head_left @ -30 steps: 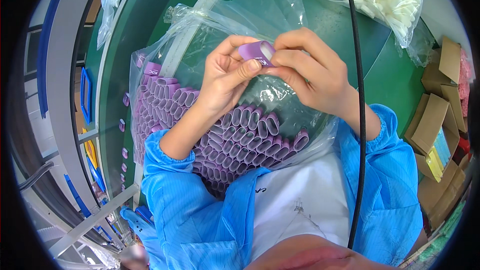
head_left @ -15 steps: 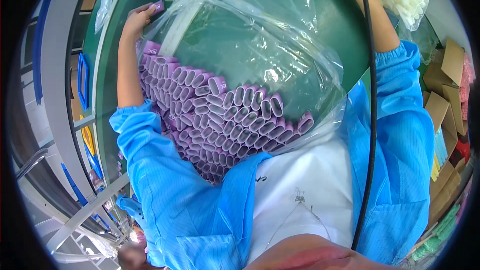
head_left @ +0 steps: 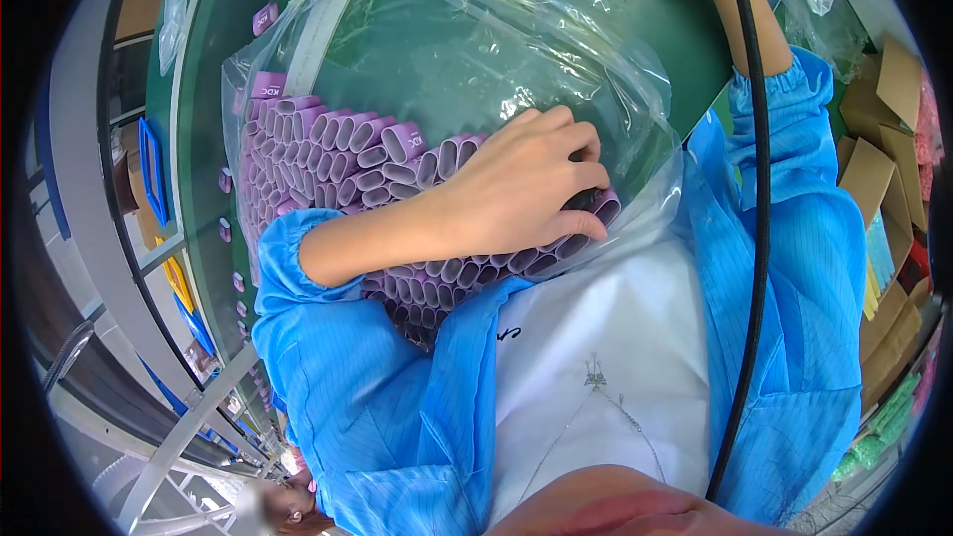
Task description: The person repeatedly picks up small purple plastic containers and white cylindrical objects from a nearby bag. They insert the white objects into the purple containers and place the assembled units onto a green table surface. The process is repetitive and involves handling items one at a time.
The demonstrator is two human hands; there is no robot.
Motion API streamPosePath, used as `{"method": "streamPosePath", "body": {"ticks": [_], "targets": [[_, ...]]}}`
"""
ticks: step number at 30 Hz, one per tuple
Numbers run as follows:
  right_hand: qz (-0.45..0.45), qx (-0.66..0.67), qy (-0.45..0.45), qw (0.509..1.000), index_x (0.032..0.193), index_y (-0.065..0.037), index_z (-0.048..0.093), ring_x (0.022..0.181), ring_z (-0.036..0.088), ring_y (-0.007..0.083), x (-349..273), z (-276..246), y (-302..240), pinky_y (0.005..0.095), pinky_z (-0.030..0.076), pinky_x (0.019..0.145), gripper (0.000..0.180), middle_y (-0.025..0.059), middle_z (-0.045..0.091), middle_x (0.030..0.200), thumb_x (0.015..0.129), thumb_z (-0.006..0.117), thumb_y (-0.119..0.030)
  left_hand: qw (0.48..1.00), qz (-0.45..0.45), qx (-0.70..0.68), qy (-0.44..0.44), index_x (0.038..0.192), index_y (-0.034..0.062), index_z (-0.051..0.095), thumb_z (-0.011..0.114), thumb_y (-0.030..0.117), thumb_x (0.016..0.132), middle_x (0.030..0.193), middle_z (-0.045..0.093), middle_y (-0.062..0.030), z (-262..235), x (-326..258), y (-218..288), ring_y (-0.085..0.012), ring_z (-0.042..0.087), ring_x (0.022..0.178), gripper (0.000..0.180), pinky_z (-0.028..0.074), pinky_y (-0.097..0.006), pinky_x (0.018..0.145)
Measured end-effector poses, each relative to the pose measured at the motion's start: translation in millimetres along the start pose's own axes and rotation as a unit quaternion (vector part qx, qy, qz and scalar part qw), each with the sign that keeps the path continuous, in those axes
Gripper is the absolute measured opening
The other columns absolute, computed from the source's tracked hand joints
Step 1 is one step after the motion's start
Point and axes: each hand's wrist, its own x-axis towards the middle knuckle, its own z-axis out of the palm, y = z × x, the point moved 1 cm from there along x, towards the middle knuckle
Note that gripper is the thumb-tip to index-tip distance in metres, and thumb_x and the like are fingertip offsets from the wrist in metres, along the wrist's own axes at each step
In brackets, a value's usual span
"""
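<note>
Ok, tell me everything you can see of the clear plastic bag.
The clear plastic bag is thin, glossy and see-through, its surface wrinkled and streaked with bright reflections. It lies over the green table, which shows through it, its far side bunched into crumpled folds. Its left and near parts hold many packed purple oval tubes, and its edge reaches toward the white shirt. The left hand is over the tubes; whether it touches the bag cannot be told.

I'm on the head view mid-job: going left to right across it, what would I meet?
Blue open-centred frame → lone small purple oval tube near the top → bare left hand → long black cable → opened brown cardboard box.
</note>
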Motion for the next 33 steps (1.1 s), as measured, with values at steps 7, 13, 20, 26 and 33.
{"method": "streamPosePath", "body": {"ticks": [7,13,20,26,33], "targets": [[-0.083,0.220,0.158,0.959,0.094,0.000,0.061,0.073,0.061,0.0369,-27,-54,-49,0.0410,0.048,0.065,0.012,0.0193,0.062,0.079,0.082,0.060,-0.002,0.953,-0.129,-0.226,0.157,0.112,0.0017,0.060,0.056,0.001,0.088,0.094,0.065,-0.0110,-24,7,-22,-0.0214,0.064,0.080,0.024,0.053,-0.031,0.070],[0.047,0.585,-0.024,0.809,0.100,0.001,0.065,0.086,0.063,0.0132,-101,-90,-104,0.0269,0.051,0.076,0.016,0.0075,0.066,0.095,0.084,0.066,-0.001,0.871,-0.087,-0.316,0.367,0.135,-0.0035,0.044,0.047,0.000,0.096,0.116,0.060,-0.0196,-63,6,-43,-0.0241,0.066,0.093,0.039,0.055,-0.032,0.085],[0.115,0.660,-0.057,0.740,0.101,0.004,0.065,0.088,0.064,0.0145,-110,-86,-115,0.0262,0.050,0.079,0.016,0.0095,0.067,0.094,0.087,0.065,-0.001,0.828,-0.009,-0.438,0.350,0.135,-0.0071,0.042,0.047,0.004,0.096,0.122,0.056,-0.0210,-58,2,-44,-0.0264,0.062,0.104,0.040,0.051,-0.036,0.094],[0.113,0.671,-0.108,0.725,0.097,0.005,0.064,0.087,0.064,0.0149,-106,-90,-114,0.0266,0.052,0.079,0.012,0.0099,0.066,0.092,0.086,0.065,0.000,0.860,-0.015,-0.340,0.380,0.126,-0.0063,0.051,0.058,0.000,0.090,0.118,0.059,-0.0181,-50,4,-45,-0.0236,0.062,0.103,0.037,0.055,-0.036,0.088],[0.017,0.728,-0.012,0.686,0.092,0.003,0.065,0.082,0.065,0.0158,-111,-75,-116,0.0270,0.053,0.073,0.014,0.0094,0.064,0.092,0.080,0.071,0.003,0.792,-0.027,-0.487,0.368,0.129,-0.0033,0.049,0.057,0.003,0.092,0.118,0.059,-0.0156,-45,8,-34,-0.0219,0.061,0.105,0.038,0.054,-0.036,0.092]]}}
